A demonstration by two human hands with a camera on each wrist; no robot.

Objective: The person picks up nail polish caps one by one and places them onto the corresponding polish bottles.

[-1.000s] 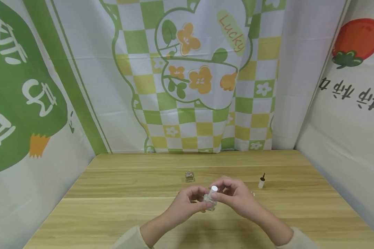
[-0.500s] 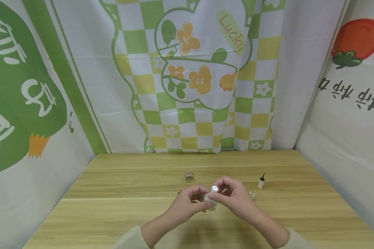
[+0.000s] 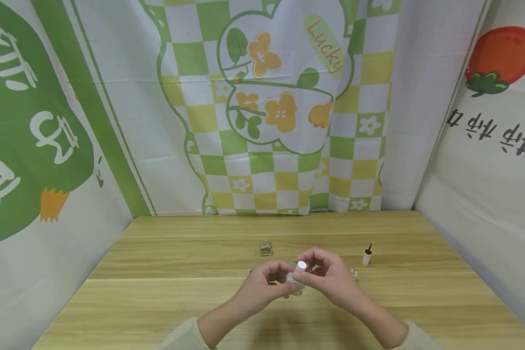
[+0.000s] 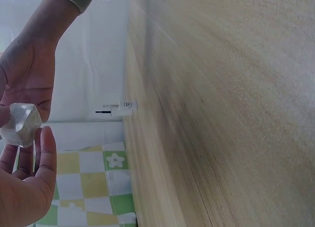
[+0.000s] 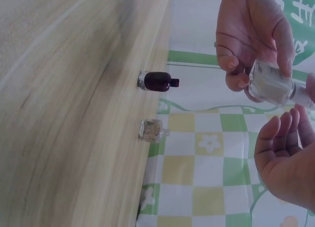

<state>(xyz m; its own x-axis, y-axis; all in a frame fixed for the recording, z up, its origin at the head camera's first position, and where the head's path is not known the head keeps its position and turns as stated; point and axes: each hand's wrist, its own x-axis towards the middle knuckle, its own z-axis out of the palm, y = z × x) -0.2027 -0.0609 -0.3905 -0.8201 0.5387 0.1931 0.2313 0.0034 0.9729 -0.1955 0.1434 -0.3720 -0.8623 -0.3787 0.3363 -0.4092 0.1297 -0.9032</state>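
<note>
A clear nail polish bottle (image 5: 269,85) with a white cap (image 3: 301,266) is held up over the table's near half. My left hand (image 3: 262,284) grips its glass body between thumb and fingers. At the top, my right hand (image 3: 332,278) pinches the cap between thumb and fingers, its other fingers curled behind. The cap sits on the bottle's neck. In the left wrist view, the underside of the glass shows between the left hand (image 4: 27,187) and the right hand (image 4: 32,77).
A glitter-filled glass bottle (image 3: 266,248) and a dark red bottle (image 5: 157,81), both capless, stand on the wooden table (image 3: 166,253). At the right, a white cap with an upright dark brush (image 3: 367,255) stands near another white cap (image 3: 354,273). Printed cloths surround the table.
My right thumb and fingers have shifted slightly on the cap. The bottle stays in nearly the same place, and the white cap behind my right hand shows a little more.
</note>
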